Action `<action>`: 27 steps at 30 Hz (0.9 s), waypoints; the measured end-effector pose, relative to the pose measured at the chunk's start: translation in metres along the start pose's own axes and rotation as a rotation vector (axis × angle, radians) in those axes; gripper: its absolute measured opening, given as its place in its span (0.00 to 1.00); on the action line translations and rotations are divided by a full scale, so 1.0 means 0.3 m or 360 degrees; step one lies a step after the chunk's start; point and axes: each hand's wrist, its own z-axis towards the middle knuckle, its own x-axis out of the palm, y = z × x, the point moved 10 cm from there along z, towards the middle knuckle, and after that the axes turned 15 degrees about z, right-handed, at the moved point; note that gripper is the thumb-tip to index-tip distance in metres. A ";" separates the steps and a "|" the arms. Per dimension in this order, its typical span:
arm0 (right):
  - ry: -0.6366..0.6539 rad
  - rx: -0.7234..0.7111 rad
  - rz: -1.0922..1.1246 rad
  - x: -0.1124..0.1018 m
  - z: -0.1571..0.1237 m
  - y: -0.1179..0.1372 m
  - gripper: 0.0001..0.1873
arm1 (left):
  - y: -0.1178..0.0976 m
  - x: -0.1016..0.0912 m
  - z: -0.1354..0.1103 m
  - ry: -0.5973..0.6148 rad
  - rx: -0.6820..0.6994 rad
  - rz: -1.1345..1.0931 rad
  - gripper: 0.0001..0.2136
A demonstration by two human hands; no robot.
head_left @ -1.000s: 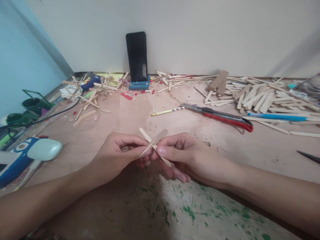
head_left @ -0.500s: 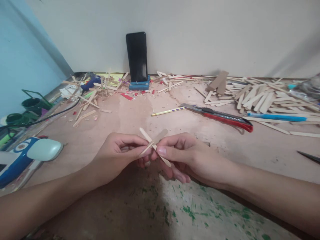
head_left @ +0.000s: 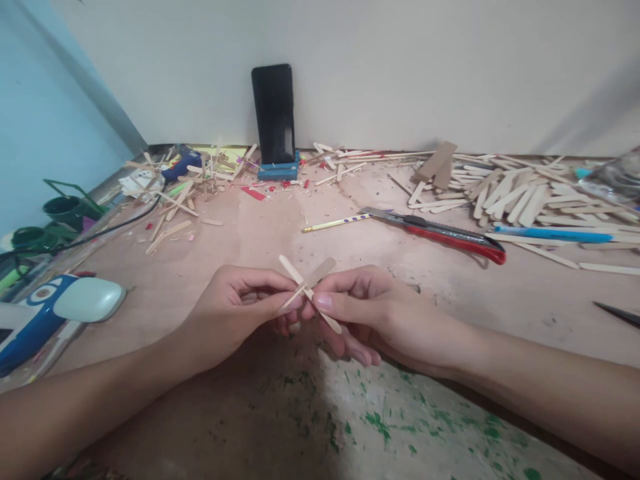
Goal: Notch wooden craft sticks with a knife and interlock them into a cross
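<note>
Several wooden craft sticks (head_left: 292, 270) cross each other in an X shape between my hands, above the front of the table. My left hand (head_left: 250, 300) pinches them from the left with thumb and forefinger. From the right, my right hand (head_left: 357, 303) grips the same crossed sticks, its thumb pressed near the crossing and its lower fingers curled loosely below. Part of the sticks is hidden behind my fingertips. Beyond the hands lie a red and black utility knife (head_left: 450, 237) and a yellow pencil (head_left: 335, 222).
A black phone (head_left: 274, 113) stands in a blue holder (head_left: 279, 170) by the wall. Piles of craft sticks (head_left: 520, 193) lie at the back right, scraps at the back left. A blue and white glue gun (head_left: 90, 300) is at left; a dark pointed blade (head_left: 617, 312) is at right.
</note>
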 end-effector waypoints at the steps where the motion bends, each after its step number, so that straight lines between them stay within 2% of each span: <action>1: 0.0001 0.0001 -0.0007 0.000 0.000 0.000 0.17 | 0.001 0.000 -0.001 0.0002 0.0000 -0.0003 0.07; 10: -0.0041 0.0002 -0.0153 -0.001 -0.001 0.006 0.24 | 0.015 -0.004 -0.009 0.0033 0.0017 -0.0045 0.07; 12: -0.0108 -0.0044 -0.0249 -0.013 -0.009 0.027 0.25 | 0.015 -0.008 -0.010 0.0051 0.0036 -0.0070 0.07; 16: -0.0455 -0.0404 -0.0569 -0.074 -0.054 0.146 0.25 | 0.015 -0.011 -0.012 0.0089 0.0093 -0.0163 0.10; 19: -0.0577 -0.0653 -0.0845 -0.073 -0.085 0.216 0.11 | 0.023 -0.005 -0.011 0.0127 0.0105 -0.0233 0.12; 20: -0.0556 -0.0675 -0.0934 -0.059 -0.084 0.220 0.09 | 0.026 -0.002 -0.011 0.0144 0.0105 -0.0253 0.12; 22: -0.0451 -0.0643 -0.1102 -0.025 -0.072 0.204 0.12 | 0.031 0.004 -0.009 0.0183 0.0103 -0.0281 0.13; 24: -0.0327 -0.0599 -0.1238 0.008 -0.059 0.179 0.08 | 0.033 0.011 -0.007 0.0225 0.0100 -0.0296 0.13; 27: -0.0188 -0.0670 -0.1365 0.041 -0.059 0.170 0.13 | 0.033 0.019 -0.007 0.0271 0.0093 -0.0304 0.12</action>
